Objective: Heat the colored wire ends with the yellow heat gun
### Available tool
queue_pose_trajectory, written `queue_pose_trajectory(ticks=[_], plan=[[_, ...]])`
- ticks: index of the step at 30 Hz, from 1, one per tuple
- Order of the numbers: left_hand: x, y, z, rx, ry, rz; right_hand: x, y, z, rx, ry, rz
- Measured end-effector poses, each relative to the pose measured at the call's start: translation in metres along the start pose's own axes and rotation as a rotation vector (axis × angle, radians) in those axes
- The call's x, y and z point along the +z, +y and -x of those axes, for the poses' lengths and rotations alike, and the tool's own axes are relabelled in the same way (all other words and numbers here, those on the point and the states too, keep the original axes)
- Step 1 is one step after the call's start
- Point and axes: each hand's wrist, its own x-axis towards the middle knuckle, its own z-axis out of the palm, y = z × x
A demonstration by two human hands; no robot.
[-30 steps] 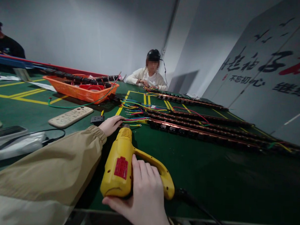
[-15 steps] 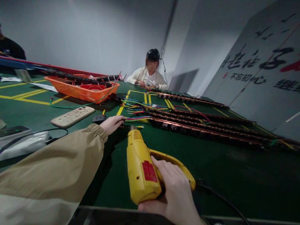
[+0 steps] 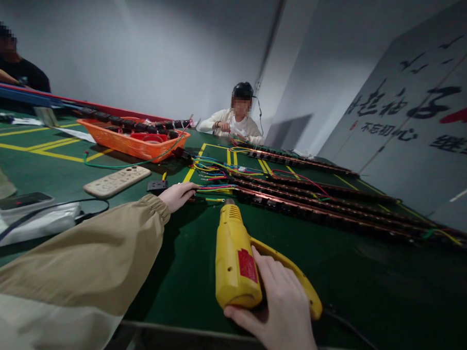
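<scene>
A yellow heat gun (image 3: 235, 257) with a red label is gripped at its handle by my right hand (image 3: 284, 301), its nozzle pointing away from me. Just past the nozzle lies the end of a yellow-green wire (image 3: 216, 200) with a metal lug. My left hand (image 3: 178, 196) is closed over a bundle of coloured wires (image 3: 217, 187), whose far ends run into long copper bars with black blocks (image 3: 294, 208). Part of what the left fingers grip is hidden under the hand.
An orange basket (image 3: 122, 142) of black parts stands at the back left. Nearer are a beige power strip (image 3: 117, 181), a black socket (image 3: 156, 186) and a phone (image 3: 23, 201). A co-worker (image 3: 236, 118) sits across the green table (image 3: 197, 302); another person (image 3: 21, 73) is far left.
My right hand has moved the heat gun to the right, bringing its nozzle from left of the lug to near the lug end. My left hand stays on the wires.
</scene>
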Motion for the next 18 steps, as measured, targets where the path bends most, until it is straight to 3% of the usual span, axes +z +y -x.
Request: queue_pose_trajectory(ticks=[5,10,18], plan=[[-0.005,0.008,0.001,-0.047,-0.047,-0.166,0.011,-0.030,-0.008,-0.017,-0.024,-0.092],[-0.021,0.016,0.004,-0.200,-0.088,-0.443,0.018,-0.049,-0.014,-0.050,0.007,-0.197],[-0.045,-0.007,0.018,-0.576,-0.045,-0.499,0.016,-0.048,-0.015,-0.051,0.072,-0.221]])
